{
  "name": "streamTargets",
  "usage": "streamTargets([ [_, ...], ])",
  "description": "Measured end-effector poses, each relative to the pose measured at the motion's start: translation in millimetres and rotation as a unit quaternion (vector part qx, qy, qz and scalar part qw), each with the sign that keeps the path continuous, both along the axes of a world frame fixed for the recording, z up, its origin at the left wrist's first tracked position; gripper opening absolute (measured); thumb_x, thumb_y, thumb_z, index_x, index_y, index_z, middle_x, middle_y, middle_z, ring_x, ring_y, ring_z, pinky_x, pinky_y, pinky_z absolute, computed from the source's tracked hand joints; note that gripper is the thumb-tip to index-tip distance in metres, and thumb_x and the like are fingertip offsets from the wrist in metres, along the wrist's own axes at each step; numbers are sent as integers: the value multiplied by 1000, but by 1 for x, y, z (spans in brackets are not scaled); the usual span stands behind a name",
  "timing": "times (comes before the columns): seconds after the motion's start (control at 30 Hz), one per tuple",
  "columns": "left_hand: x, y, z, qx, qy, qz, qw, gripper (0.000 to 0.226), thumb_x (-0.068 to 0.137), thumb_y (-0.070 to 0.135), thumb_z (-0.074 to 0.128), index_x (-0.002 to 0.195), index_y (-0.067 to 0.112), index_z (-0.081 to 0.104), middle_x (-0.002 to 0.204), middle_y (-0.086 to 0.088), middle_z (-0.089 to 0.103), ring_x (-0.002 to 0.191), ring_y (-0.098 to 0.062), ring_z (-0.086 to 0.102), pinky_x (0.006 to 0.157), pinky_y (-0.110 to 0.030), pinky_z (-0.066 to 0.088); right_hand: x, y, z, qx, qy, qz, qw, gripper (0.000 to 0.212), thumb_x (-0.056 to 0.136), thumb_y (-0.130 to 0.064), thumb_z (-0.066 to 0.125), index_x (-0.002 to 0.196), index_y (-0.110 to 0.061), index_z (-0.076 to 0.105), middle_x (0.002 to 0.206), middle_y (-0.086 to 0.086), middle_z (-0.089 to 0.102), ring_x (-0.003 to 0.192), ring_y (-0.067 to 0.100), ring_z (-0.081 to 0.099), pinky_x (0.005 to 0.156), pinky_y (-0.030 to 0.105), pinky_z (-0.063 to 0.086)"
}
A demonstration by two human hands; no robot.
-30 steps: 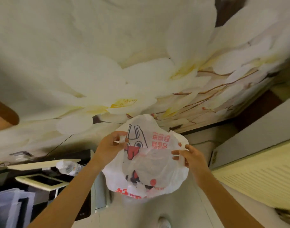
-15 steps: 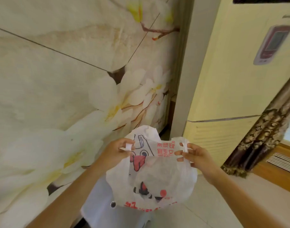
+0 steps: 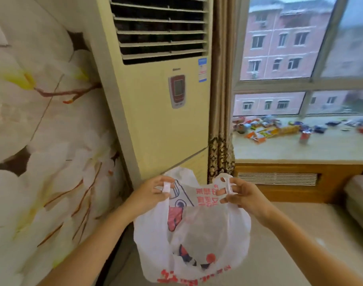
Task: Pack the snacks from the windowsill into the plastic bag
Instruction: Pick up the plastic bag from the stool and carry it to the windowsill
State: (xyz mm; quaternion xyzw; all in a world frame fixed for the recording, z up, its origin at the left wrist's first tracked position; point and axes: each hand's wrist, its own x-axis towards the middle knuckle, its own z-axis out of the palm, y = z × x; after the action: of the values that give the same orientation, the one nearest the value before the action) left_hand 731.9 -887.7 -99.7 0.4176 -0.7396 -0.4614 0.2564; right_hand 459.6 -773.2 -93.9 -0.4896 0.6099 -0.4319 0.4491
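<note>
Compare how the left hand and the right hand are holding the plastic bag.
The left hand has fingers curled round one handle loop, knuckles toward the air conditioner; the right hand pinches the other loop between fingertips, on the side toward the windowsill. The left hand sits slightly higher in the picture than the right hand. Both hold the plastic bag open at its top, hanging in the air.

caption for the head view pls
Both hands, left and right, hold open a white printed plastic bag near snack-strewn windowsill.
</note>
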Motion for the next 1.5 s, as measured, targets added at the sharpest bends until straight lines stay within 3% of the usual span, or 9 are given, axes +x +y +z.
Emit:
streamTargets([
  [0.27,-195,-9,-3,-7,28,-76,997,36,85,-1,66,108,27,65,108,15,69,99,-7,66,87,-24,51,-175,37,-9,3,16,-100,995,41,83,4,64,116,-19,60,97,1,74,92,17,71,87,47,55],
  [0.43,-310,-3,-13,9,45,-90,995,38,86,-5,63,105,27,65,109,9,70,105,-14,65,93,-34,51,-287,56,-16,8,57,-106,993,43,79,-2,71,116,-22,64,101,-5,73,96,14,69,85,45,56],
  [0.53,-369,-2,-22,24,50,-79,995,40,85,-7,62,103,29,65,108,8,70,100,-17,67,93,-37,52,-350,67,-20,22,62,-117,991,53,78,-3,73,126,-19,58,105,-2,72,99,19,68,87,49,55],
  [0.8,-504,-22,-34,54,38,-110,992,38,86,-7,61,106,25,64,110,7,68,97,-14,67,70,-15,52,-480,62,-28,36,73,-147,986,45,82,0,68,123,-15,58,99,0,74,94,16,70,87,43,56],
  [0.97,-583,-65,-47,65,43,-134,988,36,84,-15,59,106,13,63,109,1,65,91,-9,66,67,-12,51,-551,28,-39,52,66,-156,984,47,82,0,69,125,-15,57,94,-1,75,91,16,70,78,35,59],
  [1.07,-625,-110,-65,74,39,-146,986,35,83,-15,60,108,9,64,104,7,70,93,1,66,70,-15,52,-596,-7,-47,60,60,-160,984,45,80,1,70,120,-18,59,95,1,74,92,18,70,79,41,59],
  [1.27,-697,-200,-82,108,29,-111,987,38,83,-16,60,102,16,66,105,3,70,98,-15,66,74,-21,55,-672,-89,-54,76,43,-155,984,48,79,2,71,120,-19,59,98,4,73,92,21,70,82,45,57],
  [1.4,-735,-260,-77,103,7,-104,989,40,82,-15,62,102,19,67,102,5,73,100,-21,67,88,-39,55,-721,-151,-53,71,32,-147,986,45,76,3,73,114,-18,63,100,5,73,94,20,70,86,43,56],
  [1.5,-762,-294,-69,70,-27,-90,993,38,83,-7,66,105,25,66,108,7,70,95,-24,69,85,-34,53,-755,-197,-51,69,18,-136,988,47,77,8,71,118,-13,61,101,8,73,95,20,69,86,36,56],
])
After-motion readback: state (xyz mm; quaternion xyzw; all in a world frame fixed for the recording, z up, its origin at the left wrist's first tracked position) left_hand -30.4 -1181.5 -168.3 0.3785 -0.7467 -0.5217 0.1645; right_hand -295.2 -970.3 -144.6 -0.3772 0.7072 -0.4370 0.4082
